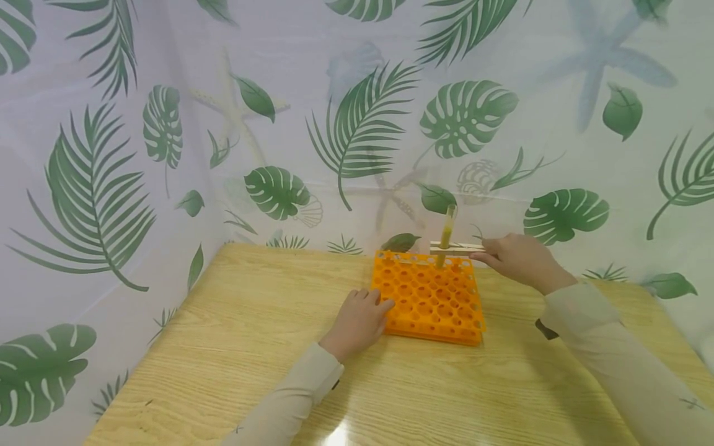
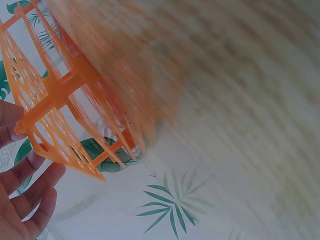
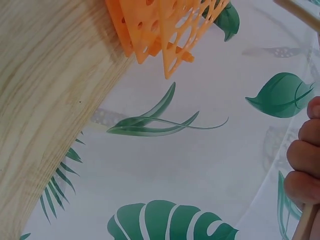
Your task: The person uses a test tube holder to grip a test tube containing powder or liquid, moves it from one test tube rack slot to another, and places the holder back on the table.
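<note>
Nearly upright at the far edge of the rack [image 1: 434,338], the tube [image 1: 447,233] is left of the right hand [image 1: 515,257], fingers gripping the clamp [image 1: 460,249]; the left hand [image 1: 357,321] holds the rack.

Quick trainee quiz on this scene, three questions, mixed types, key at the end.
1. Multiple choice. What colour is the rack?
A) Blue
B) Orange
C) White

2. True or false: the left hand grips the test tube.

3. Short answer. What tool does the right hand hold?

Key
1. B.
2. False: the left hand holds the left side of the rack, and the test tube is gripped by the tool in the right hand.
3. A wooden clamp.
</note>
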`<action>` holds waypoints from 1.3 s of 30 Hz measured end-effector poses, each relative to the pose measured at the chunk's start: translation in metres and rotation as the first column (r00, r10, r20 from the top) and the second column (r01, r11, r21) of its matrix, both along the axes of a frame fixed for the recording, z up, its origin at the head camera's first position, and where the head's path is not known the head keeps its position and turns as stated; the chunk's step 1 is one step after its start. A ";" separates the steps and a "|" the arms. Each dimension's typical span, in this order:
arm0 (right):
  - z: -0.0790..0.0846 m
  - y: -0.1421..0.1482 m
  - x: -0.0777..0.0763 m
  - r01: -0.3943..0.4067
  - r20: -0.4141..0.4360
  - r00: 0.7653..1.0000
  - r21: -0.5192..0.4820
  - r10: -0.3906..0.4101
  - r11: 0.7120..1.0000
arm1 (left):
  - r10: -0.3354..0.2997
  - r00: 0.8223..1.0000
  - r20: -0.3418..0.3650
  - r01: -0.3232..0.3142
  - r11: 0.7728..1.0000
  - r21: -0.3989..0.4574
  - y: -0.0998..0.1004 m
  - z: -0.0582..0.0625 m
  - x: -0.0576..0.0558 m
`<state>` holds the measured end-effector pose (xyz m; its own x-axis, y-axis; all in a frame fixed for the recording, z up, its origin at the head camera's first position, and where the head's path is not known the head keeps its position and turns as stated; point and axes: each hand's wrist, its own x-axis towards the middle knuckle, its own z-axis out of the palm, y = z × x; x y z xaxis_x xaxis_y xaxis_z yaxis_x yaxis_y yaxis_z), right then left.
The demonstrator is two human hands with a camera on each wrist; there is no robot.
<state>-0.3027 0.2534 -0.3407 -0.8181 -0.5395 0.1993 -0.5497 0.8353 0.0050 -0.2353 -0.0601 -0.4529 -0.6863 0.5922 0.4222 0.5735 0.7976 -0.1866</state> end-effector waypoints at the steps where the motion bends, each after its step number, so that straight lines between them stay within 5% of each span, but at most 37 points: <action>1: 0.000 0.000 0.001 -0.002 -0.005 1.000 0.001 0.002 1.000 | 0.001 1.000 -0.002 -0.001 1.000 -0.002 0.000 0.000 0.000; 39: 0.000 0.015 0.031 0.001 -0.062 0.998 -0.014 -0.002 1.000 | -0.001 1.000 0.029 0.000 1.000 0.015 0.001 0.003 0.001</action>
<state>-0.2716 0.2681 -0.3402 -0.8045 -0.5354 0.2571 -0.5477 0.8362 0.0277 -0.2345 -0.0595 -0.4502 -0.6983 0.5863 0.4107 0.5789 0.8000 -0.1578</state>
